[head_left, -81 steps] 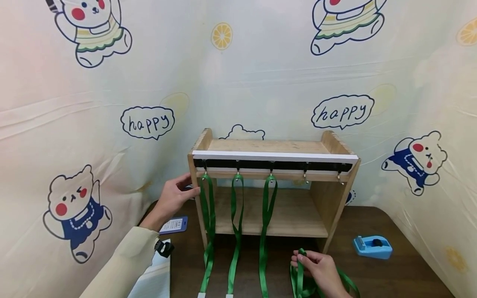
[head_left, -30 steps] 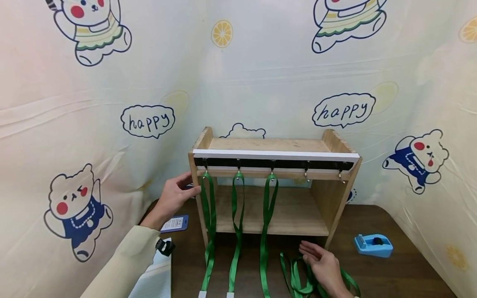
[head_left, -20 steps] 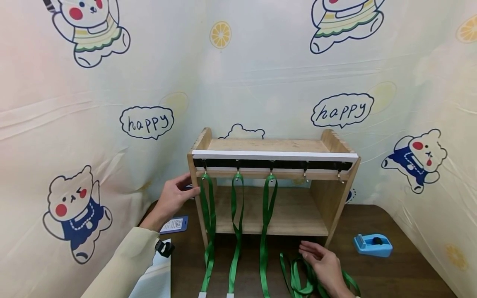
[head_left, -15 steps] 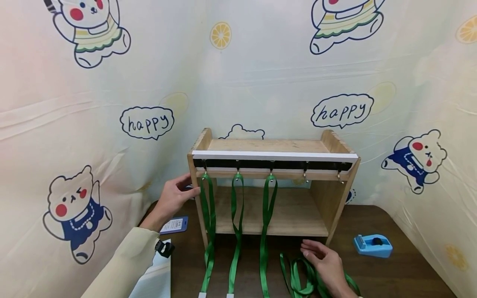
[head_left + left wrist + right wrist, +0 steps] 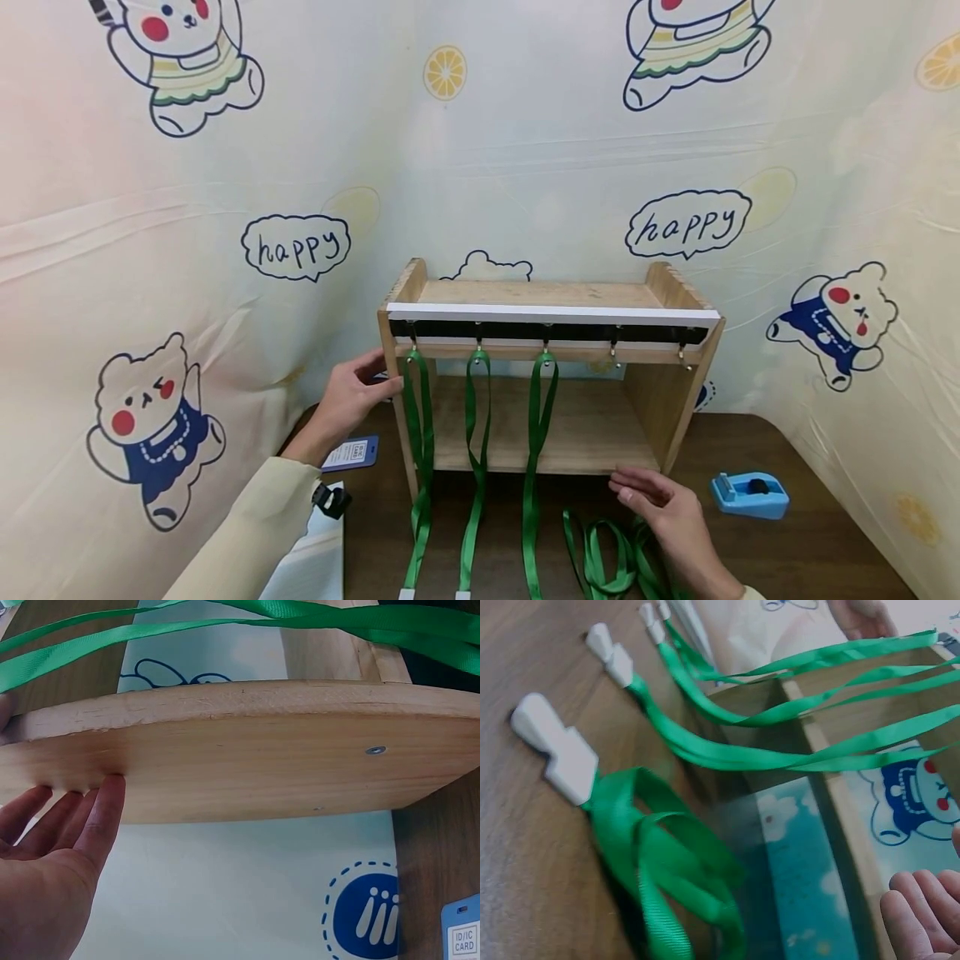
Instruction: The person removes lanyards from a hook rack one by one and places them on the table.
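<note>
A small wooden shelf (image 5: 540, 425) stands on the table, a hook strip (image 5: 585, 332) along its upper front. Three green lanyards, a left one (image 5: 422, 467), a middle one (image 5: 478, 450) and a right one (image 5: 534, 450), hang from its hooks; the two rightmost hooks are bare. My left hand (image 5: 352, 400) holds the shelf's left side panel (image 5: 247, 761), fingertips on its outer face and thumb at the front edge. A loose green lanyard (image 5: 667, 862) with a white clip (image 5: 555, 746) lies heaped on the table. Above and beside it my right hand (image 5: 671, 517) holds nothing, fingers extended.
A blue tape dispenser (image 5: 750, 495) sits on the table (image 5: 810, 550) to the right. Left of the shelf lie a blue ID card holder (image 5: 352, 452) and a pale sheet or booklet (image 5: 315, 550). Behind hangs a printed curtain (image 5: 525, 167).
My right hand has let go of the loose lanyard, which has settled on the table. It has then risen slightly and shifted right. The left hand has stayed on the shelf.
</note>
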Motion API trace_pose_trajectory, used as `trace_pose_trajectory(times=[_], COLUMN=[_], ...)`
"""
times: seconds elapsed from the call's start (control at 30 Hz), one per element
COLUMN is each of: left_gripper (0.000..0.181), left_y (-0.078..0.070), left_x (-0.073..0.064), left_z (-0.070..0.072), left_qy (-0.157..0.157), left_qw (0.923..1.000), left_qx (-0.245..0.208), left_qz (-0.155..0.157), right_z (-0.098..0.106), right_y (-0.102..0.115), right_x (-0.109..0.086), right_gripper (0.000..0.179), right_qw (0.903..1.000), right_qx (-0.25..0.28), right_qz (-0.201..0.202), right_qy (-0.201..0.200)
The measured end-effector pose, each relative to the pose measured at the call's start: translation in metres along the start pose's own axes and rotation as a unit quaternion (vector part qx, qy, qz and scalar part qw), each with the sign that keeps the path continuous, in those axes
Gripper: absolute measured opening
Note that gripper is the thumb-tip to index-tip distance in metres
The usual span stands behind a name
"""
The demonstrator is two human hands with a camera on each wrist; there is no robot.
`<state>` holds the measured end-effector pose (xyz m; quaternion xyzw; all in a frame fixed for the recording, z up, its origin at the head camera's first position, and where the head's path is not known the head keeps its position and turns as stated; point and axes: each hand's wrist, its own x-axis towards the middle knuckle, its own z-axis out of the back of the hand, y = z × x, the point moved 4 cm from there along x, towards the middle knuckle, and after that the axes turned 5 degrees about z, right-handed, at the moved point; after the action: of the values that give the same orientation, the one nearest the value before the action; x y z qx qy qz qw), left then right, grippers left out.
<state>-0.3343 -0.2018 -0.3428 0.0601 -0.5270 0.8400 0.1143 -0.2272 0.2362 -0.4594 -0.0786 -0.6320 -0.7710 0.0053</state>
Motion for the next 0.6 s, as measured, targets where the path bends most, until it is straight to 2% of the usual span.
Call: trace_pose_trajectory(times=[0.33, 0.6], left_gripper=[0.067, 0.07], left_y=[0.0, -0.002], left_x=[-0.001, -0.001], left_z=[-0.001, 0.0], left_qy=[-0.005, -0.007], left_qw=[1.0, 0.9999], left_qx=[-0.001, 0.0], left_qz=[0.009, 0.014], right_z=[0.013, 0.025], right_y=[0.033, 0.071], right_x=[-0.004, -0.007], right_gripper=[0.048, 0.042], right_qw=[0.999, 0.993], right_qx=[0.002, -0.011], right_qz=[0.035, 0.108], right_qy=[0.028, 0.046])
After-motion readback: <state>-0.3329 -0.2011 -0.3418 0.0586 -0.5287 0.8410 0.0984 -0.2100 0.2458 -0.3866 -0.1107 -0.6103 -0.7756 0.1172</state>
